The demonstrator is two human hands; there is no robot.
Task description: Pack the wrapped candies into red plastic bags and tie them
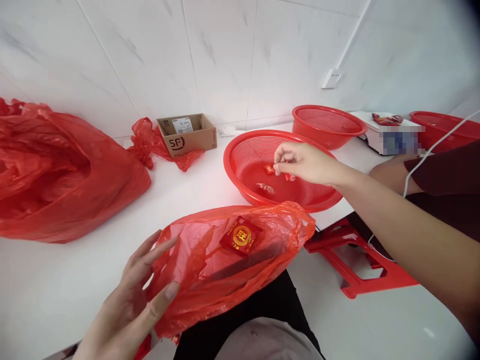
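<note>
My right grip curls over basket, can't tell if pinching | bag lies 7 o'clock from it, long axis 8-to-2 | my left grip, spread, is nearer

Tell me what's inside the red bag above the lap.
A red packet with gold print shows inside the bag. The bag's near side and folds cover its bottom, so whether anything else lies deeper cannot be seen.
</note>
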